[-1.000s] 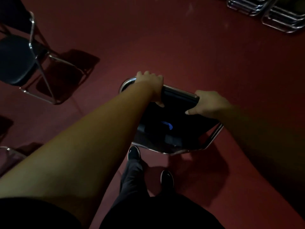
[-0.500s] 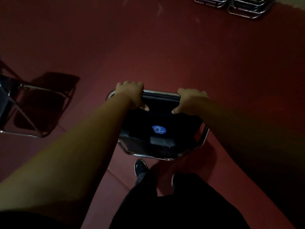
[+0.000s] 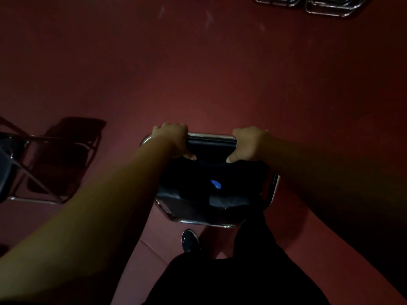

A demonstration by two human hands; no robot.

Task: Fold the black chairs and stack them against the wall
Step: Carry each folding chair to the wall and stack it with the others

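Both hands, left hand (image 3: 174, 137) and right hand (image 3: 250, 143), grip the black padded chrome-framed folding chair (image 3: 211, 194) top rail, fingers curled over; carrying step; next: walk to chrome stack (image 3: 334, 5) ahead.

Red floor (image 3: 220, 73) with open chair (image 3: 15, 166), stacked chairs (image 3: 330, 6)

So the black chair (image 3: 211, 194) in the middle has a chrome frame and a blue sticker (image 3: 215, 184) on its padding, top rail on the far side. A second chair (image 3: 6, 172) stands unfolded far left. Folded chairs (image 3: 334, 5) sit stacked top right, mostly cropped.
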